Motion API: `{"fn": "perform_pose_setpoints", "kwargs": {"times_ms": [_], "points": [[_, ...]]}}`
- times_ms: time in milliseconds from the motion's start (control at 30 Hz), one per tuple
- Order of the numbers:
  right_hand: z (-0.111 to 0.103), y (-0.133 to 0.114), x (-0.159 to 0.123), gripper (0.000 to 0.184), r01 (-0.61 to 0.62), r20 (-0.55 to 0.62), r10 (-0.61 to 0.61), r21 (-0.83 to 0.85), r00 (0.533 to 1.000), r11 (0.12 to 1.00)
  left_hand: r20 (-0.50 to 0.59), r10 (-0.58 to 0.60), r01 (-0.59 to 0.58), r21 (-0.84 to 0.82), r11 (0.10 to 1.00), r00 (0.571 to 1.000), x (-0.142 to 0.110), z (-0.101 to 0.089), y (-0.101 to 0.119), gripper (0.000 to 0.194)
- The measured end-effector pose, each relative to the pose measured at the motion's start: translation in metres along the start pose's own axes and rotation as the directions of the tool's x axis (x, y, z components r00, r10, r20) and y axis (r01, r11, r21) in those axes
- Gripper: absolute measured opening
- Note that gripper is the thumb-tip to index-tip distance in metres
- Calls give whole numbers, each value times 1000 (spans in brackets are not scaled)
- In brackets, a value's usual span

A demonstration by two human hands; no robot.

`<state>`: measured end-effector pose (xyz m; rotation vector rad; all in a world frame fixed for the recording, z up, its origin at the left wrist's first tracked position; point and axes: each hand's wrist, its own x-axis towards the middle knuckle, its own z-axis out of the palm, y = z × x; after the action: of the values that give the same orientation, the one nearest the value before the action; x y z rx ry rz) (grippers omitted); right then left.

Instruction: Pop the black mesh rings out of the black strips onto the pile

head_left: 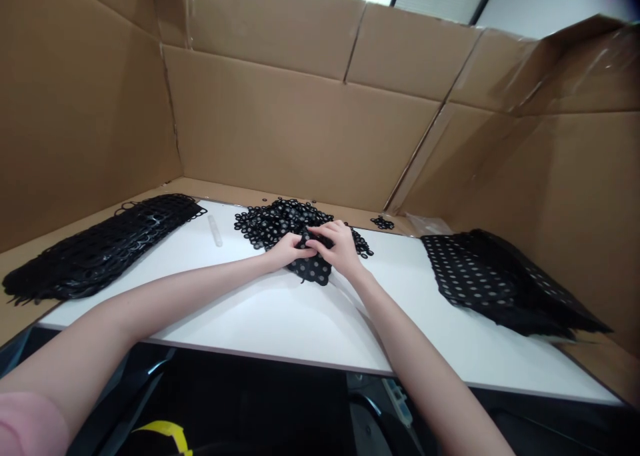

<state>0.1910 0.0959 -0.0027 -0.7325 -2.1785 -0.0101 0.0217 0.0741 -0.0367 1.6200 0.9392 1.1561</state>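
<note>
Both hands meet at the middle of the white board, gripping a small black sheet dotted with round holes (311, 271). My left hand (286, 252) is closed on the sheet's left side, thumb and fingers pinched together. Across from it, my right hand (342, 248) bends over the upper right of the same sheet, thumb towards the left thumb. Whether a loose ring is between the fingertips cannot be made out. Directly behind the hands lies a heap of small black rings (270, 221), spilling out to both sides.
A long stack of black openwork sheets (110, 246) lies at the left, beside a clear plastic strip (215, 231). More perforated black sheets (480, 276) lie at the right. A few rings (383, 223) sit near the back cardboard wall (300, 123). Cardboard encloses the white board (225, 319).
</note>
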Motion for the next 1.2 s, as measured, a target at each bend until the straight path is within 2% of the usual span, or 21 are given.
{"fn": "perform_pose_setpoints", "kwargs": {"times_ms": [200,333,467,533,667,767,900,967,1033,1100,1200], "points": [[8,2,-1,12,-42,105,33,86,994,995,4,85,-85,135,987,996,1,1,1,29],[9,5,-1,14,-91,127,70,169,989,981,7,109,-109,185,977,994,2,1,-1,35],[13,5,-1,18,-149,133,128,158,983,976,-1,120,-117,194,974,993,1,1,-1,44],[16,6,-2,20,-190,111,175,148,978,970,14,123,-124,182,976,992,0,1,0,41],[19,10,-2,25,-246,15,247,137,969,959,76,124,-134,133,982,989,-2,2,4,21],[21,13,1,25,-283,-82,296,144,952,948,88,107,-115,90,989,990,-1,3,5,21],[19,22,8,24,-328,-169,360,188,918,926,71,73,-77,52,996,995,-1,2,4,23],[12,32,9,28,-370,-217,416,224,883,902,78,53,-57,45,997,996,-3,2,4,22],[-1,47,6,38,-438,-293,502,258,814,861,104,30,-34,39,999,994,-6,2,4,22],[-14,63,-1,39,-498,-349,568,276,745,822,131,11,-15,32,999,991,-8,3,5,23],[-24,77,-12,36,-554,-290,626,296,724,778,139,-13,8,33,999,990,-8,4,5,26]]}}
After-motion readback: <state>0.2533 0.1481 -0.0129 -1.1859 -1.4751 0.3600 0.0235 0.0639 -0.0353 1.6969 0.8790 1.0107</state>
